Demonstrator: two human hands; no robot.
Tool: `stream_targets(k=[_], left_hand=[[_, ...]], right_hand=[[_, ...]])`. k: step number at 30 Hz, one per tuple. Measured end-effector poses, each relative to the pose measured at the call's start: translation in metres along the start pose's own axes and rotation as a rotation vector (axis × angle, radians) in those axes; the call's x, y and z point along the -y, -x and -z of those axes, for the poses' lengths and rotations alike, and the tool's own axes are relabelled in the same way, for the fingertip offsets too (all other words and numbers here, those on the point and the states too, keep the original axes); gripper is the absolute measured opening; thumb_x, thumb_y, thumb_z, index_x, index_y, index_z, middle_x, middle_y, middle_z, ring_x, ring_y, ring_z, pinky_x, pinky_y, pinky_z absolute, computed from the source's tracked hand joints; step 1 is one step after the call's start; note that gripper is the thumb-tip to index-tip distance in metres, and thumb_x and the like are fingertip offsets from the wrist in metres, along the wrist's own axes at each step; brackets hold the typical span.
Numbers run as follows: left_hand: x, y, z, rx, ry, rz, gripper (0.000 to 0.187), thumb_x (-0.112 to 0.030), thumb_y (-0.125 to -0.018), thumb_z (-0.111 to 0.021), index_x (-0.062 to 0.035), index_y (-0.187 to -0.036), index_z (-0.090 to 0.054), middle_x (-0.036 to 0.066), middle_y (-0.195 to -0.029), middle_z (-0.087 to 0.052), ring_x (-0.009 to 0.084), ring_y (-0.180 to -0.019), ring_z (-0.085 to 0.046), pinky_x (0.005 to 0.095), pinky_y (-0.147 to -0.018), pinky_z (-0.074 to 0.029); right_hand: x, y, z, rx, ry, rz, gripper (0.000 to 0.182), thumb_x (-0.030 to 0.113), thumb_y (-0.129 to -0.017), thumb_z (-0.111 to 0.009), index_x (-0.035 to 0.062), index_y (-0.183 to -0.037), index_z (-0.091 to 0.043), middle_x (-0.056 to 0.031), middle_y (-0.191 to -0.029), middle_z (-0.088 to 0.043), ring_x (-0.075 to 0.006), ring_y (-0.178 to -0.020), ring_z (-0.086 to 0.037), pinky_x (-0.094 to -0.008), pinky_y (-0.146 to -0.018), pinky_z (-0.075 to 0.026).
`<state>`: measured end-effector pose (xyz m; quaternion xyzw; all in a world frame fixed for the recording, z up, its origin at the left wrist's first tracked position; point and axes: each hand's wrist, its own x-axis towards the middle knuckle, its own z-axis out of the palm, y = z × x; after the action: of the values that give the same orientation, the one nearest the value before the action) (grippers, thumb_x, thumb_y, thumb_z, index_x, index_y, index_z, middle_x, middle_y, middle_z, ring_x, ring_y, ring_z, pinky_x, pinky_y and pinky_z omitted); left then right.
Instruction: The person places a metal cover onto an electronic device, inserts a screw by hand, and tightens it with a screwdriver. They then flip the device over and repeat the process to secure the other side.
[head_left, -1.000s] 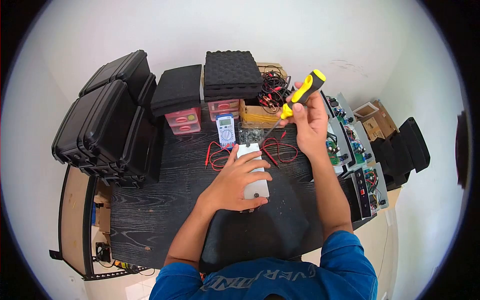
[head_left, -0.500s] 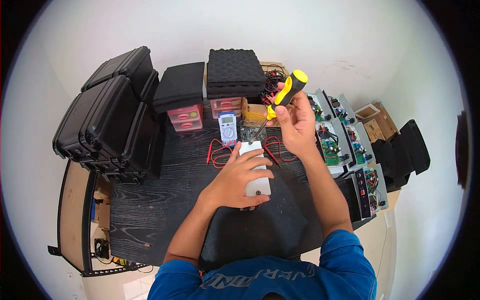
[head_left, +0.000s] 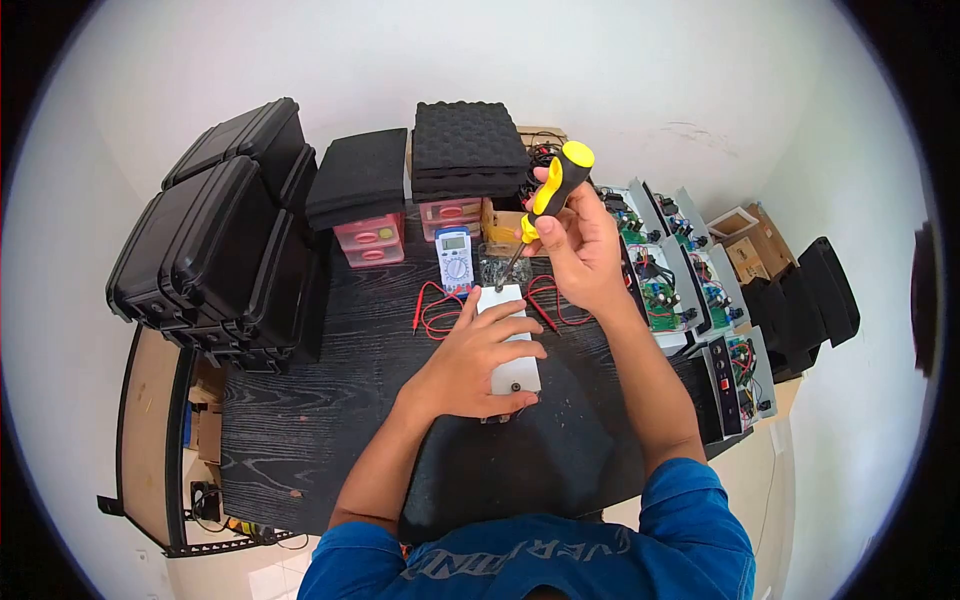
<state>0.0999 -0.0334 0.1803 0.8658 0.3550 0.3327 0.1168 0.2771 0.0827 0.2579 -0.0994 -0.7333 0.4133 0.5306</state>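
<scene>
My right hand grips a yellow and black screwdriver by the lower handle. Its shaft slants down to the far end of a white metal box, where the tip meets a dark screw. Across this box lies my left hand, fingers spread and thumb along the near edge, pressing it to the table. A dark screw shows at the box's near end. Just beyond the box stand a blue and white multimeter and a clear bag or tray of small parts.
Black hard cases are stacked at the left. Foam sheets top pink drawer units at the back. Red test leads lie beside the box. Open units with circuit boards line the right side of the black table.
The screwdriver handle has shifted left and more upright, with my right hand moving along. My left hand and the box stay in place.
</scene>
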Motion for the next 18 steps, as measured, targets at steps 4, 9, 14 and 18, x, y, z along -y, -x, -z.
stream_targets(k=[4, 9, 14, 18], left_hand=[[0.0, 0.0, 0.001, -0.003, 0.0, -0.005, 0.049, -0.047, -0.078, -0.084, -0.0197, -0.118, -0.076, 0.006, -0.139, -0.066, 0.0371, -0.148, -0.047, 0.0763, -0.124, -0.011], [0.0, 0.001, 0.0, -0.001, -0.001, 0.001, 0.048, -0.046, -0.078, -0.084, -0.0202, -0.118, -0.076, 0.006, -0.139, -0.066, 0.0371, -0.15, -0.046, 0.0765, -0.124, -0.012], [-0.001, 0.0, 0.001, 0.007, -0.006, 0.012, 0.049, -0.046, -0.078, -0.084, -0.0207, -0.119, -0.076, 0.006, -0.14, -0.066, 0.0371, -0.15, -0.045, 0.0775, -0.124, -0.012], [-0.001, 0.0, 0.0, 0.012, -0.009, 0.011, 0.049, -0.047, -0.078, -0.085, -0.0205, -0.119, -0.075, 0.006, -0.14, -0.066, 0.0371, -0.15, -0.045, 0.0783, -0.123, -0.013]], right_hand=[[0.0, 0.001, 0.0, -0.01, -0.027, -0.007, 0.048, 0.014, -0.108, -0.065, -0.0027, -0.149, -0.048, -0.0078, -0.115, -0.064, -0.0147, -0.096, -0.071, -0.0268, -0.075, -0.062], [-0.004, 0.0, -0.006, -0.052, -0.046, -0.015, 0.037, 0.004, -0.102, -0.071, -0.0014, -0.134, -0.052, -0.0084, -0.107, -0.068, -0.0112, -0.093, -0.071, -0.0258, -0.072, -0.063], [0.003, -0.015, -0.015, -0.083, -0.194, -0.201, 0.041, 0.003, -0.1, -0.073, 0.0045, -0.129, -0.043, -0.0135, -0.109, -0.07, -0.0142, -0.092, -0.074, -0.0262, -0.066, -0.062], [-0.005, -0.022, -0.012, 0.0, -0.254, -0.222, 0.045, 0.006, -0.105, -0.066, 0.0032, -0.143, -0.042, -0.0158, -0.119, -0.07, -0.0149, -0.095, -0.073, -0.0269, -0.072, -0.062]])
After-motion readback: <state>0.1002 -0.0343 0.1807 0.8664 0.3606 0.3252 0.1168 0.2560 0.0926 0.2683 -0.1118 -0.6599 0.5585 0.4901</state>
